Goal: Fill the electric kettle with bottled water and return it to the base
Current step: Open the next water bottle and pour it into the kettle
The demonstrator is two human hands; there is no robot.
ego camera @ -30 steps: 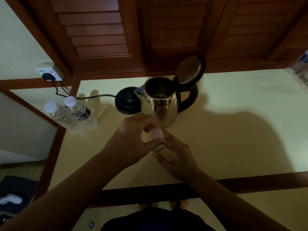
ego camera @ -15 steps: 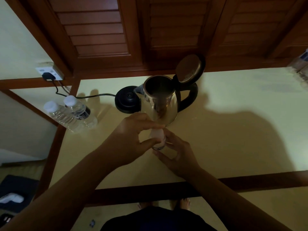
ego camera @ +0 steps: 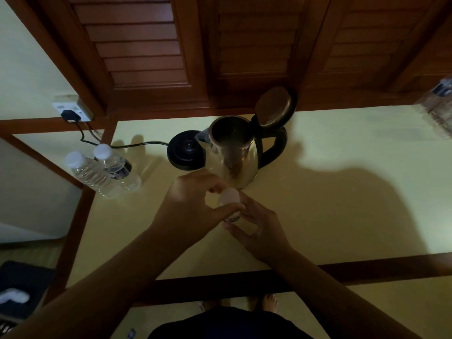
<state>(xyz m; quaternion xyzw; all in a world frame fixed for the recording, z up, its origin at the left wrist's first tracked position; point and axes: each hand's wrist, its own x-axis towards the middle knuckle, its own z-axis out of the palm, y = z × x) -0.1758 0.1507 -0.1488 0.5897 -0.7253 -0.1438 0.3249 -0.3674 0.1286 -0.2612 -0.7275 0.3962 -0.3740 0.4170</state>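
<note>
A steel electric kettle point(ego camera: 234, 165) stands on the pale counter with its lid point(ego camera: 272, 107) flipped up. Its black base point(ego camera: 186, 152) sits just left of it, with the kettle off it. In front of the kettle I hold a small water bottle upright. My left hand point(ego camera: 193, 209) pinches its white cap point(ego camera: 229, 197) between thumb and fingers. My right hand point(ego camera: 259, 226) wraps the bottle's body, which is mostly hidden.
Two capped water bottles point(ego camera: 102, 170) stand at the counter's left edge. A black cord point(ego camera: 137, 144) runs from the base to a wall socket point(ego camera: 72, 110). Wooden shutters rise behind the counter. A dark wooden rail point(ego camera: 367, 267) borders the front edge.
Both hands have stayed at the bottle in front of the kettle. My left fingers have shifted slightly around the cap. The kettle has not moved.
</note>
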